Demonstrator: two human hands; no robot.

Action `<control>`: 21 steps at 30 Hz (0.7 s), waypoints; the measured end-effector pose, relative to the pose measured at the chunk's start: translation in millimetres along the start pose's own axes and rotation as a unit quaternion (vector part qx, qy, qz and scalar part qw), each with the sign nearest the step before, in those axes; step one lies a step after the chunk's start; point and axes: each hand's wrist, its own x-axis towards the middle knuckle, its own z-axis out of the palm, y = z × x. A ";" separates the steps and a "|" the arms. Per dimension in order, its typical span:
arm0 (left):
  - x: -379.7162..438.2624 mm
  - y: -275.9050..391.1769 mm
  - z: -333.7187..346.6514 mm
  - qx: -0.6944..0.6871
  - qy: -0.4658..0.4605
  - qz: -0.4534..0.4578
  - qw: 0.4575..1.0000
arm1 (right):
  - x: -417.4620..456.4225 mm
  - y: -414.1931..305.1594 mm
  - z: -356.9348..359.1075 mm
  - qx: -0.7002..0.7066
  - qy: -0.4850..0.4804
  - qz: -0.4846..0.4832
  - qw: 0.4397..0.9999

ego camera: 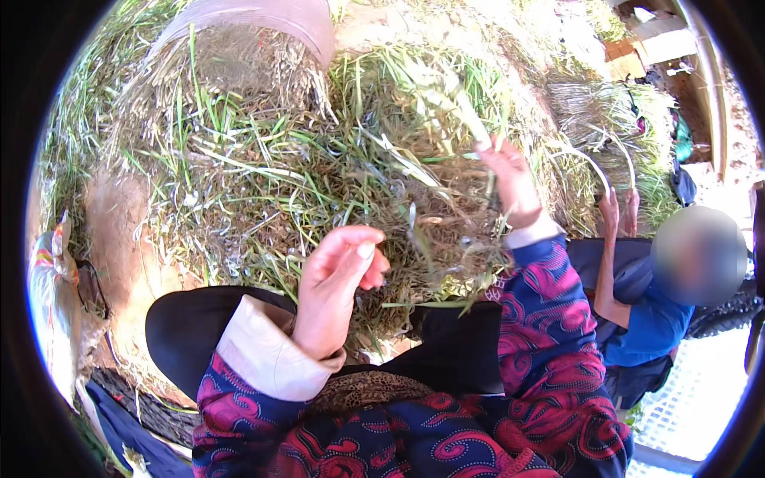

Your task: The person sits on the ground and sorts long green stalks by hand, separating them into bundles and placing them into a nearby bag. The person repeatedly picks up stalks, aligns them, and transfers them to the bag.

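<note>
My right hand (513, 176) is stretched out to the right of centre, its fingers closed on a pale green plant stalk (472, 119) with long leaves that blur towards the top. My left hand (343, 275) is held up before my lap, fingers curled and thumb near the fingertips; no object shows in it. Below both hands lies a wide heap of cut green and yellowed leaves and stalks (251, 197). Part of my left palm is hidden by the thumb.
At the right a co-worker in a blue shirt (651, 328) holds long pale stalks (588, 158). Bundled stalks (603, 107) lie behind. A curved pale sheet (257, 12) covers dry bundles at the top. A woven plastic sack (57, 299) stands far left.
</note>
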 end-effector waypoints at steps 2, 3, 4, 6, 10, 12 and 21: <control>7.1 -14.2 2.8 0.015 0.025 -0.029 0.999 | -12.6 -7.3 -2.2 0.064 -0.030 -0.066 0.995; 12.5 -19.1 2.7 0.023 0.050 -0.040 0.998 | -21.6 -11.6 3.7 0.096 -0.039 -0.025 0.994; 19.3 -24.0 -2.3 0.031 0.061 -0.044 0.997 | -32.9 -18.0 13.9 0.128 -0.052 0.013 0.990; 35.1 -37.6 -11.2 0.013 0.094 -0.080 0.992 | -46.9 -17.9 16.1 0.148 -0.096 0.083 0.981; 48.6 -52.8 -17.7 -0.012 0.109 -0.130 0.985 | -75.9 -13.4 22.4 0.274 -0.186 0.131 0.935; 51.5 -52.9 -18.2 0.003 0.094 -0.156 0.983 | -86.1 -15.9 27.6 0.254 -0.161 0.103 0.948; 27.0 3.0 12.8 -0.128 -0.049 0.106 0.985 | -61.0 2.2 -12.8 0.043 0.028 0.037 0.998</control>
